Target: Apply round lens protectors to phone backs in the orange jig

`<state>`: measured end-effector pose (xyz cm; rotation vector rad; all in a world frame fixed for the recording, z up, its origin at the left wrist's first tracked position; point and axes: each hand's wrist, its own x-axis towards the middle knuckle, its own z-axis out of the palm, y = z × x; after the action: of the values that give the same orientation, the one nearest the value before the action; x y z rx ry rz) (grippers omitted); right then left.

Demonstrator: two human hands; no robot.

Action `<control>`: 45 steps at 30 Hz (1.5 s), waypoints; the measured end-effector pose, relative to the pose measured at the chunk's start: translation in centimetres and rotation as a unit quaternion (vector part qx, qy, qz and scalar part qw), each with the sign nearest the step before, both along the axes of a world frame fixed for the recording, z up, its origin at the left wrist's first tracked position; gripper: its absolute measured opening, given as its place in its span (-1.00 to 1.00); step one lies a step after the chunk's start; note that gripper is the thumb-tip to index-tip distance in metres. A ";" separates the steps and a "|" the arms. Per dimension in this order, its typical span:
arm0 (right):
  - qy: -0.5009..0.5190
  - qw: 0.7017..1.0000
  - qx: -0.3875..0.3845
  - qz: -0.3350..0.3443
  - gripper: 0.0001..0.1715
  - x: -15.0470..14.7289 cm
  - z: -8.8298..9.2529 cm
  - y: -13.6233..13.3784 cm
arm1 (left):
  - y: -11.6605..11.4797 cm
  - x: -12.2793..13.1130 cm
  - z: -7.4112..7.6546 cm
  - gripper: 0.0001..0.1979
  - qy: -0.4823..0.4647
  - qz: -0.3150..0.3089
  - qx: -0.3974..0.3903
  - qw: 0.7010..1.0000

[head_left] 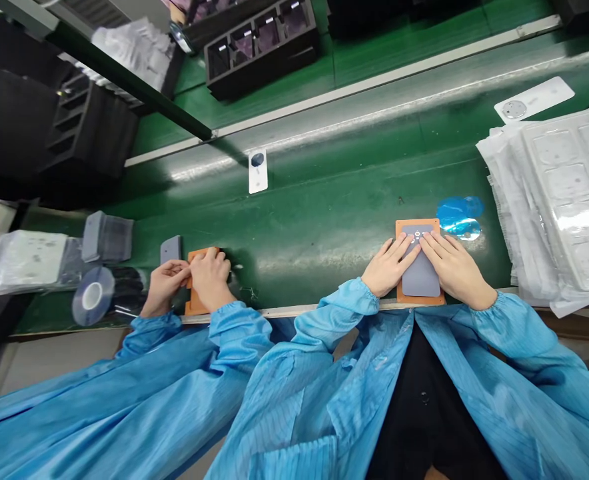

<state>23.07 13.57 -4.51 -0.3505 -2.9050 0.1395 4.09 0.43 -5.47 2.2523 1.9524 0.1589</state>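
A grey phone back cover (421,277) lies in an orange fixture (407,298) at the bench's front edge, right of the middle. My left hand (390,264) rests flat on the cover's upper left, fingers stretched out. From the right, my right hand (453,267) lies with straight fingers over the cover's upper right. Both sets of fingertips meet near small round holes at the top of the cover; part of it is hidden under them. Just beyond my right hand lie round pieces of blue film (458,215) on the green bench.
At right stand stacked clear plastic trays (564,180), with a white card (534,100) behind. Another white card (258,175) lies mid-bench. To the left, a co-worker's hands (209,273) work at another orange fixture (196,303), near a tape roll (93,298). A metal rail (344,87) crosses behind.
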 end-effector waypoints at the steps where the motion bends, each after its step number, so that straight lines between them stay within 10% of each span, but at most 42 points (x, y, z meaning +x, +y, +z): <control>1: -0.006 1.000 0.000 0.000 -0.38 -0.1 0.0 -0.1 | 0.0 0.2 0.0 -0.46 -0.001 0.002 -0.002 1.000; 25: -0.067 0.997 -0.035 0.014 -0.14 2.1 1.7 -2.7 | -2.6 1.3 1.4 -0.29 -0.067 0.036 -0.017 0.997; 32: 0.061 0.988 -0.142 -0.019 -0.28 3.1 2.4 -2.8 | -2.4 -0.9 0.5 -0.28 -0.301 0.078 0.040 0.950; 34: 0.173 0.940 -0.285 -0.072 -0.43 3.1 3.1 -2.7 | -1.8 -0.4 0.6 -0.21 -0.405 0.174 0.106 0.891; 39: 0.326 0.698 -0.617 -0.160 -0.62 3.1 2.8 -1.4 | 0.0 2.9 2.4 -0.47 -0.621 0.238 0.174 0.726; 45: 0.242 0.621 -0.724 -0.178 -0.44 3.6 -0.7 0.6 | 0.3 5.9 6.7 -0.76 -0.541 0.200 0.317 0.753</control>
<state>26.70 14.16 -5.26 -0.8665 -1.4647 2.0747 9.99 0.73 1.25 1.2331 1.6612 1.9091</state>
